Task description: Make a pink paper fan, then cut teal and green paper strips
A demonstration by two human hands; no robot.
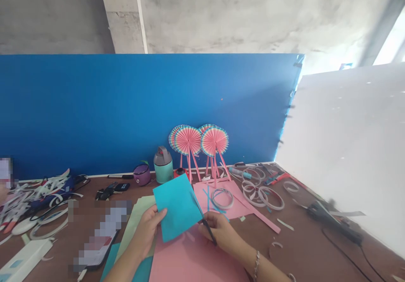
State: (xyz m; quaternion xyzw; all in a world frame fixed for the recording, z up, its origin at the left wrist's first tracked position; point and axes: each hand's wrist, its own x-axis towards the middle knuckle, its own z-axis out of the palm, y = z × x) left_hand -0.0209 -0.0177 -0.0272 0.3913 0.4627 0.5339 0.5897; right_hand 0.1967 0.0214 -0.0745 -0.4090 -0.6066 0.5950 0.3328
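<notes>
My left hand (146, 227) pinches the lower left edge of a teal paper sheet (177, 206), holding it tilted above the table. My right hand (221, 230) grips dark scissors (202, 216) whose blades reach up along the sheet's right edge. Under both hands lies a large pink paper sheet (193, 261). A second pink sheet (232, 206) lies behind it, with thin blue strips and a tape ring (222, 197) on it.
Pink pleated paper fans (202, 142) stand against the blue board (126, 109). A teal bottle (163, 164) and purple pot (141, 174) sit beside them. Tape rings (264, 195) lie right, paper scraps (34, 197) left, a black cable (341, 231) far right.
</notes>
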